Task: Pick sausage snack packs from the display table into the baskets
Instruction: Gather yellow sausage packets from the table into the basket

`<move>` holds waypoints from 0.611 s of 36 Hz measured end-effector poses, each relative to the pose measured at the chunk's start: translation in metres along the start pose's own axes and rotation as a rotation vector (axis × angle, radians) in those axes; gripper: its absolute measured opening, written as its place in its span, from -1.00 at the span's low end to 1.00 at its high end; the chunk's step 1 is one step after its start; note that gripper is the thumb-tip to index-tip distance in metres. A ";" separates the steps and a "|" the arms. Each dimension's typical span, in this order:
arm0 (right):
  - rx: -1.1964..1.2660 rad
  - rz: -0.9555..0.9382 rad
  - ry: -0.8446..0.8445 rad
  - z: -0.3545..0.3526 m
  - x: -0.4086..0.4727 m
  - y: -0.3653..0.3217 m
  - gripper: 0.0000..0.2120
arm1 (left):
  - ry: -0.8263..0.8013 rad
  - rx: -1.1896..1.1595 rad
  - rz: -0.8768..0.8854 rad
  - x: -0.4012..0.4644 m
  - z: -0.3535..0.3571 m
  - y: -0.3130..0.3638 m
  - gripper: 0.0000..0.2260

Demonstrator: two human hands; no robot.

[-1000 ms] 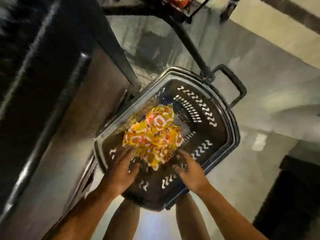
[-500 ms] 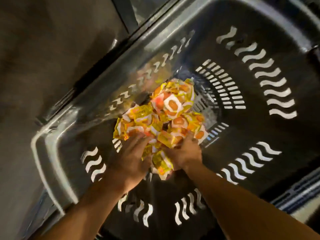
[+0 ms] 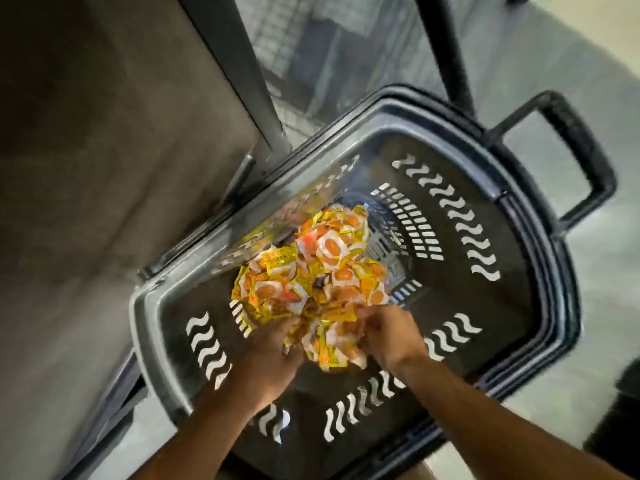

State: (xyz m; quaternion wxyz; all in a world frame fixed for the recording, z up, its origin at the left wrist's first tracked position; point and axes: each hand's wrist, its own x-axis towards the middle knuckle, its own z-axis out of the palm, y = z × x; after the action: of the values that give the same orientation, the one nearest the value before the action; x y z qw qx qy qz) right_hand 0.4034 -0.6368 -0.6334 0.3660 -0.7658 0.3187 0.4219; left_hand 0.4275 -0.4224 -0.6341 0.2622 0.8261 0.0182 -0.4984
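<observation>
From the head camera, looking down, a dark plastic basket (image 3: 540, 271) with wavy white cut-outs in its walls and a slotted floor fills most of the view, its looped black handle (image 3: 585, 161) sticking out at the upper right. A heap of small yellow, white and orange sausage snack packs (image 3: 311, 268) lies on the basket floor, piled toward the wall nearest the display table (image 3: 86, 202), whose brownish side runs down the left of the picture. Both bare forearms reach in from the bottom edge. The left hand (image 3: 268, 355) is low in the basket at the near edge of the heap, fingers buried among the wrappers; motion blur and the packs themselves hide the fingers, so I cannot tell whether it grips any. The right hand (image 3: 391, 336) sits just beside it, knuckles up, fingers curled round a bunch of packs at the near side of the pile. The two hands are close together with a cluster of wrappers between them. A dark upright post (image 3: 446, 53) rises behind the basket, and pale floor (image 3: 602, 278) shows to the right
</observation>
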 end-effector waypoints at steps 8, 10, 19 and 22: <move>0.265 -0.025 0.043 -0.022 -0.082 -0.015 -0.70 | 0.003 -0.484 -0.158 -0.034 -0.018 0.033 -0.64; 0.451 -0.004 0.053 -0.030 -0.099 -0.021 -0.67 | -0.016 -0.673 -0.235 -0.041 -0.027 0.045 -0.61; 1.041 0.037 -0.160 -0.076 -0.178 -0.051 -0.65 | -0.300 -1.215 -0.576 -0.072 -0.057 0.070 -0.07; 1.048 0.031 -0.248 -0.074 -0.190 -0.047 -0.64 | -0.512 -1.400 -0.473 -0.076 -0.049 0.074 -0.15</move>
State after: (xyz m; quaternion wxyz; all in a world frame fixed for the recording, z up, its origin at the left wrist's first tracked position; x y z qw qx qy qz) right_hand 0.3875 -0.6398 -0.4247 0.7276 -0.4202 0.4524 0.2990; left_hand 0.4505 -0.4462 -0.5227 0.6052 0.3021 0.4429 -0.5885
